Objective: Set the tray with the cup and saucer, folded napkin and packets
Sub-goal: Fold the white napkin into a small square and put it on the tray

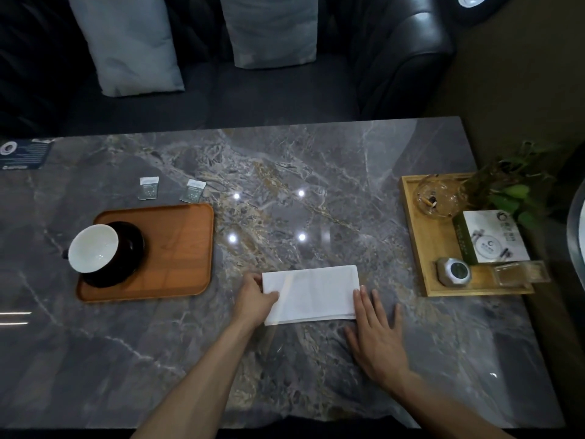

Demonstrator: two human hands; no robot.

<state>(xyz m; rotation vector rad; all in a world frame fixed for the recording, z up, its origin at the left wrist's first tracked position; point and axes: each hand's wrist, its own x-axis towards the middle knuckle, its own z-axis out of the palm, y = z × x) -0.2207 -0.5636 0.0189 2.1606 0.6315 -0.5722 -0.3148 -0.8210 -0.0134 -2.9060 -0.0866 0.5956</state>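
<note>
Nearest the camera, right hand [375, 335] lies flat on the marble table [316, 185], fingers straight, fingertips touching the napkin's [311, 294] right edge. Left hand [254, 301] pinches the folded napkin's left end, thumb on top. Farther left, cup [93, 248] on saucer [126, 261] sits on the tray [177, 248]. Beyond the tray, two packets [148, 188] lie on the table.

A grey marble table [316, 172] stands before a dark leather sofa [395, 58] bearing two pale cushions [126, 45]. At the table's right, a bamboo tray [424, 248] holds a glass ashtray [438, 196], a white box [493, 237], a small metal container [453, 271] and a leafy plant [512, 185]. A dark card [27, 155] lies far left.
</note>
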